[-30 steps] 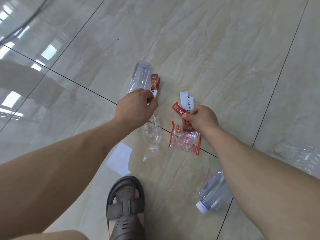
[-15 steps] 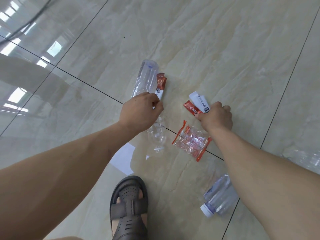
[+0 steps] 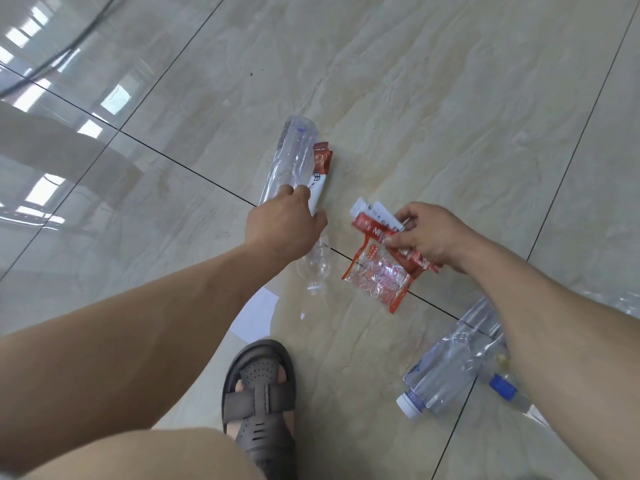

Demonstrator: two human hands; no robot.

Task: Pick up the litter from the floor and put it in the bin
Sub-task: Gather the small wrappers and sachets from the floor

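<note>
Nearest the camera, one brown sandal [image 3: 260,393] stands on the glossy tiled floor [image 3: 433,98]. To its right lie two clear plastic bottles, partly hidden under the right forearm: one with a white cap [image 3: 446,372], one with a blue cap [image 3: 504,386].

Further out, the right hand [image 3: 427,235] has its grip closed on a bunch of wrappers: one clear packet with red edges [image 3: 379,278] hanging down, one red sachet [image 3: 369,226] and white paper slips [image 3: 379,211] sticking out to the left; whether they touch the floor cannot be told.

The left hand [image 3: 285,228] is closed around the middle of one long clear bottle [image 3: 294,157], its neck end showing below the hand. One red-and-white sachet [image 3: 318,174] is pressed against that bottle under the same grip.

No bin shows. Farthest off, a dark cable [image 3: 74,39] crosses the top left corner.
</note>
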